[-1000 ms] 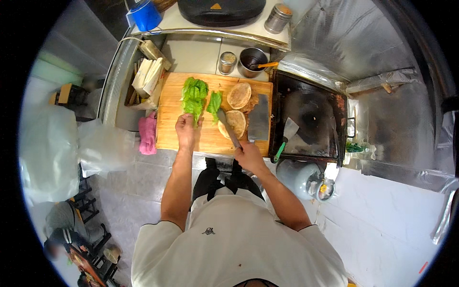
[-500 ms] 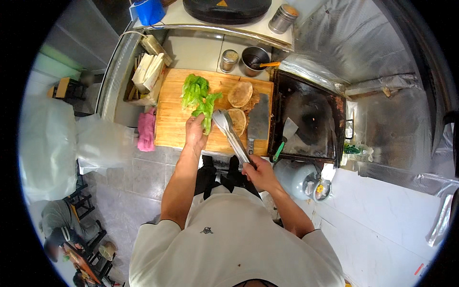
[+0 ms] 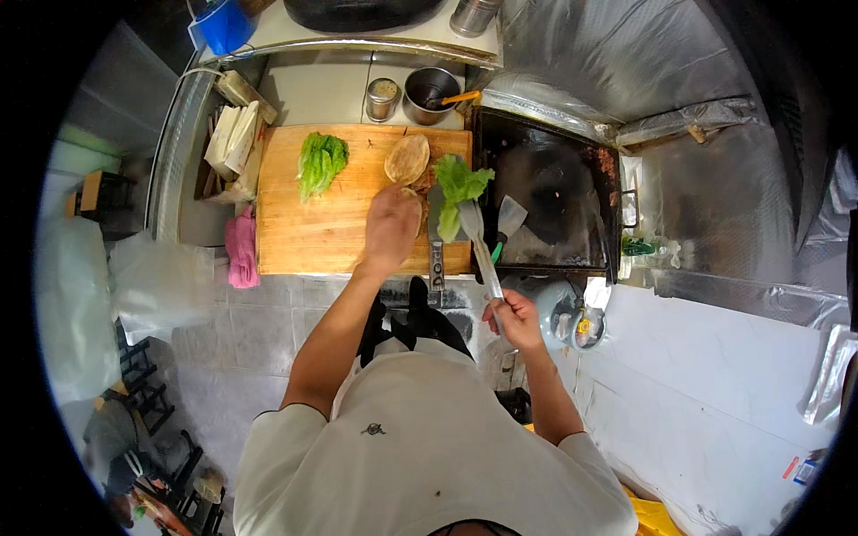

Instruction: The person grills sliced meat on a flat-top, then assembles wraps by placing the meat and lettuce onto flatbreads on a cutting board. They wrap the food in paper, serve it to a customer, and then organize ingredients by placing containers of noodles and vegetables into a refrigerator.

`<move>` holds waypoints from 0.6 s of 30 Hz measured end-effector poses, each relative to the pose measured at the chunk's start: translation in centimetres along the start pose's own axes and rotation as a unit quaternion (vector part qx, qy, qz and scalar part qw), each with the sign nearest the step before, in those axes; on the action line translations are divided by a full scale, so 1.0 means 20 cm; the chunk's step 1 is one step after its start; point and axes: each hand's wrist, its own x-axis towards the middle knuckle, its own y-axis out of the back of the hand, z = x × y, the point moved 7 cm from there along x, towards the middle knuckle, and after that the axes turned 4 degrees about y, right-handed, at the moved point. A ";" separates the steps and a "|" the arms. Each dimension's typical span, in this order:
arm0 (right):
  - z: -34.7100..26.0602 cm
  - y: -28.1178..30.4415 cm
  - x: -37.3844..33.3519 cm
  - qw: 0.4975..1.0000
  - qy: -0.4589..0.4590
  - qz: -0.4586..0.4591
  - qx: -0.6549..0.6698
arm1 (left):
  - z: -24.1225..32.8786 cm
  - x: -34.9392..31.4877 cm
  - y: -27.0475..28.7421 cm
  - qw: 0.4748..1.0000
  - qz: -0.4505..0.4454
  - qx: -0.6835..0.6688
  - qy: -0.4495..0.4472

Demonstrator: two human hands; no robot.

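- While the right hand (image 3: 518, 320) grips metal tongs (image 3: 485, 259) near the body, a green lettuce leaf (image 3: 460, 181) hangs at their tips, above the right edge of a wooden cutting board (image 3: 299, 241) and the near side of a dark griddle (image 3: 556, 179).
- Blurred over the board, the left hand (image 3: 393, 228) covers most of a lower flatbread (image 3: 410, 192); whether its fingers are open or closed cannot be told.
- A cleaver (image 3: 436, 268) lies beside that hand, its blade partly under the leaf, its handle toward the worker; right of it, a green-handled spatula (image 3: 512, 216) rests on the griddle.
- Farther up the board are a second flatbread (image 3: 407, 159) and, well apart to the left, more lettuce (image 3: 322, 165).
- Behind, on the tiled bench (image 3: 317, 85), a metal shaker (image 3: 382, 101) stands beside a metal pot (image 3: 427, 87).
- The step in hand appears to be handling the leaf by tongs; the next move would call for a firm pinch and a clear path past the cleaver.
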 end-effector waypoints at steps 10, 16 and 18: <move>0.02 -0.22 0.17 0.988 -0.068 -0.092 -0.100 | -0.14 -0.12 0.22 0.985 -0.014 0.007 0.171; 0.09 -0.28 0.27 0.982 -0.085 -0.124 -0.116 | -0.05 -0.17 0.08 0.989 -0.129 -0.035 0.063; 0.01 -0.22 0.20 0.973 -0.095 -0.120 -0.173 | -0.09 -0.22 0.03 0.993 -0.114 0.027 0.004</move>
